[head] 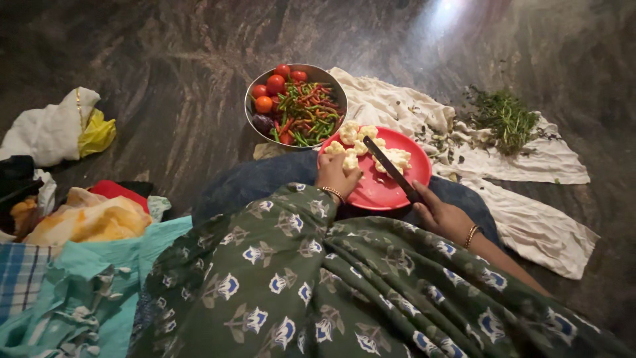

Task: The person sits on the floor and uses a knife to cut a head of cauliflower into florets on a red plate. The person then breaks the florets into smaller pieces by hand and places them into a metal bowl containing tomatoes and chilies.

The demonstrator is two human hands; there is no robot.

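While left fingers (341, 169) pinch cauliflower (350, 161), right fingers (424, 199) clasp knife (391, 169); steel bowl (258, 89) beside red plate (391, 192).

The left hand (336, 174) curls its fingers inward, while the right hand (442, 215) is closed in a grip.

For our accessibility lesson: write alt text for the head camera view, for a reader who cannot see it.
A seated person's left hand holds a cauliflower piece on a red plate while the right hand holds a knife across it. Behind sits a steel bowl of tomatoes and chillies; green herbs lie on a white cloth.
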